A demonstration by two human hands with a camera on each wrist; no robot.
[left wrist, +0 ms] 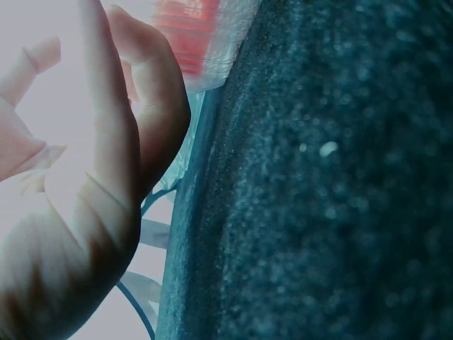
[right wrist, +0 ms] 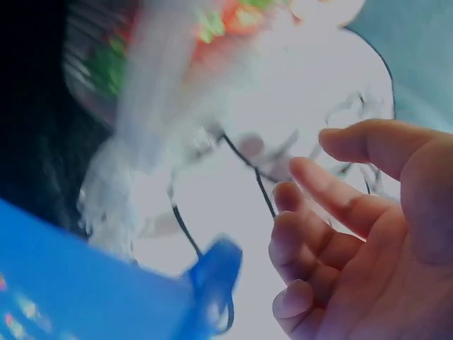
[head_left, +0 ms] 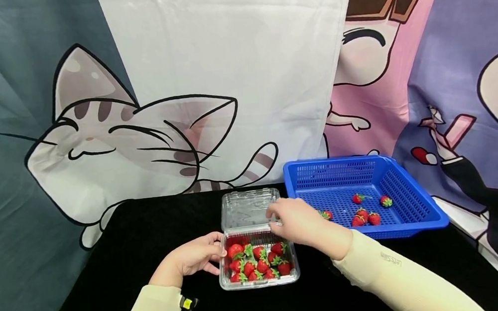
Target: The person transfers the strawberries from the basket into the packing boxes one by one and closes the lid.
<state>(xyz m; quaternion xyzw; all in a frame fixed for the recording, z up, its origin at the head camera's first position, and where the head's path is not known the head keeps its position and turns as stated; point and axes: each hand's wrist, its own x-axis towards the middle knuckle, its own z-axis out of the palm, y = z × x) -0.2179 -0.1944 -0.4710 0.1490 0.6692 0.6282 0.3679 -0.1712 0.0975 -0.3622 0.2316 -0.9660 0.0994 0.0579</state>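
Observation:
A clear plastic clamshell box (head_left: 261, 284) filled with several red strawberries (head_left: 249, 267) stands on the black cloth, its lid (head_left: 242, 208) folded back behind it. My left hand (head_left: 195, 256) holds the box by its left side, thumb at the rim. In the left wrist view, that hand's (left wrist: 106, 163) fingers bend beside the ribbed plastic. My right hand (head_left: 298, 221) hovers above the box's back right corner, near the lid. With fingers loosely bent, the right hand (right wrist: 361, 234) has nothing between fingers and thumb in the right wrist view.
To the right stands a blue plastic basket (head_left: 400, 231) with several strawberries (head_left: 363, 214) scattered inside; one strawberry (head_left: 327, 214) lies near its left side, partly behind my right hand. A printed curtain (head_left: 241, 76) hangs behind the black-covered table (head_left: 148, 235).

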